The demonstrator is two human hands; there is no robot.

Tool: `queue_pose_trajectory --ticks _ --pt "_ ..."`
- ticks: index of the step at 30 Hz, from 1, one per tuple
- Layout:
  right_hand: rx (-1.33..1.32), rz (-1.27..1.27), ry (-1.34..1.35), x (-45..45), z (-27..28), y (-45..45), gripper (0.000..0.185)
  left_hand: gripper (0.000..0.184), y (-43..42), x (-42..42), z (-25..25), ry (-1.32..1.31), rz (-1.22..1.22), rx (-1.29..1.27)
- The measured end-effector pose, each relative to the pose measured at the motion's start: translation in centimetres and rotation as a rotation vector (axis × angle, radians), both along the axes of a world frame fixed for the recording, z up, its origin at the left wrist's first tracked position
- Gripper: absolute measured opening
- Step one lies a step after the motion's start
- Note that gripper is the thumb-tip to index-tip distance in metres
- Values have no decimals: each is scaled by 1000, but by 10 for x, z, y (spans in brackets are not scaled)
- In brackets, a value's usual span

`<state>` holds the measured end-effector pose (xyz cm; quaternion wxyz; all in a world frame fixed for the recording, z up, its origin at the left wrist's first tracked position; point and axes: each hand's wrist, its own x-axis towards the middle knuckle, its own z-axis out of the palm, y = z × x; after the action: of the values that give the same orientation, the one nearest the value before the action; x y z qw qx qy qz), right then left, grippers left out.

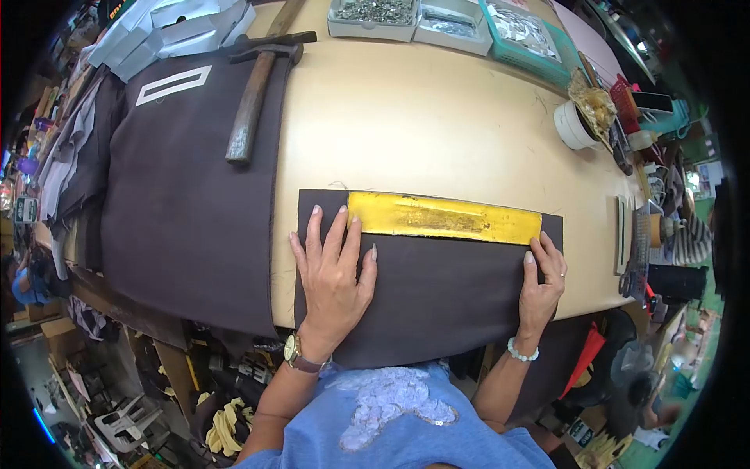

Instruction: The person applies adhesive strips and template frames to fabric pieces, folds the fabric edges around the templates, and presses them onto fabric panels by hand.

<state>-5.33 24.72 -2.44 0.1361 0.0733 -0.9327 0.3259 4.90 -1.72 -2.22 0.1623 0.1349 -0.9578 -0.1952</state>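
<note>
Blue shirt [308, 438] nearest lens. Dark cloth [437, 297] lies mostly flat on table [437, 109]; yellow strip [383, 213] on it, along far edge. Left hand [332, 277]: fingers spread, touching cloth and strip's left end. Right hand [541, 295]: fingers bent at right end; pinch or press, cannot tell. Strip placement judged nearly complete; no fastening visible.

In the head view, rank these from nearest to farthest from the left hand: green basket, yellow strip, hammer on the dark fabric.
1. Yellow strip: its left end is under a fingertip of the left hand.
2. Hammer: beyond the hand, to its left.
3. Green basket: at the table's far side, to the right.
</note>
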Motion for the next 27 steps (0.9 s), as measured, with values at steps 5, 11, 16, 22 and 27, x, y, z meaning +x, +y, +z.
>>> queue_pose_trajectory --ticks 5,11,16,22,27 --pt "12 -1 11 0 0 -1 25 43 1 -1 0 -26 24 -11" --pt "-5 9 18 -1 0 1 26 43 0 1 1 -23 9 -10" --pt "36 -6 47 0 -1 0 26 41 0 1 0 -27 13 -14" --pt "43 0 68 -2 4 -1 22 39 1 1 2 -35 8 -17" --pt "3 -14 66 -1 5 -2 23 41 2 2 2 -62 20 -31"
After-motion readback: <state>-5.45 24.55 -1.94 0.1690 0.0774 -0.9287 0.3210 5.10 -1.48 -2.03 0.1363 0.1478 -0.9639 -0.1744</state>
